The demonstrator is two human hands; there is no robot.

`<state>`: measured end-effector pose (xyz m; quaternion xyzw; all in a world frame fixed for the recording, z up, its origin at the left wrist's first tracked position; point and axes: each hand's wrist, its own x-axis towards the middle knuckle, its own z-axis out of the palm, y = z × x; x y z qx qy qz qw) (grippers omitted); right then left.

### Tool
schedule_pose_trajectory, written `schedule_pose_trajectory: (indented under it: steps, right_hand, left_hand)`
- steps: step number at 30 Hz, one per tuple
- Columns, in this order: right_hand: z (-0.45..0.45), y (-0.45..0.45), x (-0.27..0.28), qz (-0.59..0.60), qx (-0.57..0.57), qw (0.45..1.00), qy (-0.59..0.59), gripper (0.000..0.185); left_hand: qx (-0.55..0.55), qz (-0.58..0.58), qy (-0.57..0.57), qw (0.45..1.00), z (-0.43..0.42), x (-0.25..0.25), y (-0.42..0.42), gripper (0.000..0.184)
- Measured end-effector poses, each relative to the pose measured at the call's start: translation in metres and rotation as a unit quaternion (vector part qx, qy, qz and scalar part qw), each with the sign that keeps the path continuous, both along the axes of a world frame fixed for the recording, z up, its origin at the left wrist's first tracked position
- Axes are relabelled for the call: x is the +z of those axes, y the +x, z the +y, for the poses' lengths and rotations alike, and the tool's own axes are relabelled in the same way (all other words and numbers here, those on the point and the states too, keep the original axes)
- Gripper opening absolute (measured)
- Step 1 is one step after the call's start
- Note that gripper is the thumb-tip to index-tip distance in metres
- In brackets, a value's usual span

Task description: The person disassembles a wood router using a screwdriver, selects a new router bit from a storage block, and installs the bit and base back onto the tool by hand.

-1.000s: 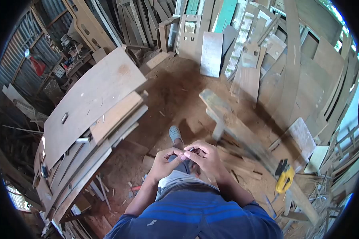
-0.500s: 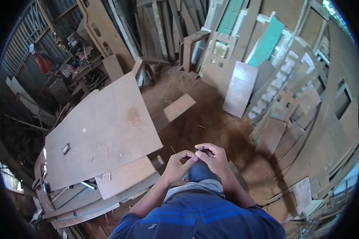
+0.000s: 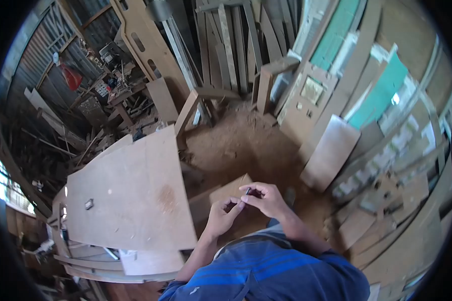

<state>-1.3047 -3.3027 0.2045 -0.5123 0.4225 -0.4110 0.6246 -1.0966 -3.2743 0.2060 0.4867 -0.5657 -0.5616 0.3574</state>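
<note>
My left hand (image 3: 223,216) and my right hand (image 3: 264,200) meet in front of my body, their fingertips close together. Between the thumb and fingers of my right hand is a small dark stick-like piece (image 3: 247,191), too small to name exactly. My left hand is pinched, its thumb and forefinger tips almost touching the right thumb; whatever they hold, if anything, is hidden. To the left of both hands lies a wide flat wooden board (image 3: 130,185). Behind them, lower down, is a smaller board (image 3: 231,188), partly covered by the fingers.
On the wide board are a small metallic object (image 3: 89,204) and a patch of sawdust (image 3: 166,198). A cluttered workbench (image 3: 128,93) stands at the back left. Planks and panels, including a green one (image 3: 381,90), lean along the back and right. Brown dust covers the floor (image 3: 226,145).
My view has tilted up, so the boards and leaning panels appear lower and further right. Both hands stay together at the small dark piece.
</note>
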Motion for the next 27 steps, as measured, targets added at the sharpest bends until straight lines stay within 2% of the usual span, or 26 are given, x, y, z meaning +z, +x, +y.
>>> schedule_pose_trajectory:
  steps: [3,5,7,8,10,12,15,16,19,20,23,27]
  right_hand:
    - [-0.102,-0.065,-0.004,-0.003,0.002,0.999,0.032,0.029]
    - [-0.165,-0.105,0.006,0.0,-0.002,1.0,0.022,0.028]
    - [-0.219,-0.137,0.021,0.035,-0.01,0.999,-0.003,0.025]
    - [-0.245,-0.148,0.027,0.036,-0.002,0.999,0.003,0.025]
    - [-0.292,-0.162,0.026,0.041,0.016,0.999,0.005,0.022]
    - [-0.335,-0.164,0.024,0.061,0.041,0.997,0.004,0.022]
    - [-0.394,-0.148,0.024,0.097,0.113,0.988,-0.043,0.023]
    - [-0.412,-0.14,0.024,0.111,0.141,0.982,-0.068,0.024]
    - [-0.471,-0.109,0.027,0.166,0.219,0.948,-0.161,0.025]
    - [-0.493,-0.098,0.039,0.221,0.256,0.933,-0.127,0.027]
    - [-0.562,-0.061,0.034,0.202,0.264,0.926,-0.177,0.029]
    - [-0.658,-0.003,0.041,0.224,0.275,0.91,-0.213,0.029]
  left_hand:
    - [0.062,0.129,-0.002,0.99,-0.092,-0.019,-0.079,0.02]
    - [0.071,0.126,0.007,0.989,-0.15,-0.023,-0.121,0.019]
    - [0.09,0.13,0.009,0.987,-0.201,-0.002,-0.16,0.019]
    - [0.093,0.093,-0.031,0.991,-0.226,-0.013,-0.171,0.02]
    - [0.109,0.042,-0.002,0.993,-0.263,0.006,-0.182,0.022]
    - [0.12,-0.017,0.012,0.993,-0.294,0.013,-0.18,0.022]
    - [0.19,0.119,0.002,0.975,-0.329,-0.007,-0.169,0.018]
    - [0.213,0.166,0.0,0.963,-0.343,-0.012,-0.164,0.022]
    - [0.295,0.227,-0.015,0.928,-0.393,-0.009,-0.149,0.021]
    - [0.312,0.207,-0.03,0.927,-0.412,-0.009,-0.14,0.018]
    - [0.326,0.216,-0.026,0.92,-0.477,-0.009,-0.109,0.015]
    - [0.341,0.082,-0.083,0.933,-0.57,0.0,-0.047,0.016]
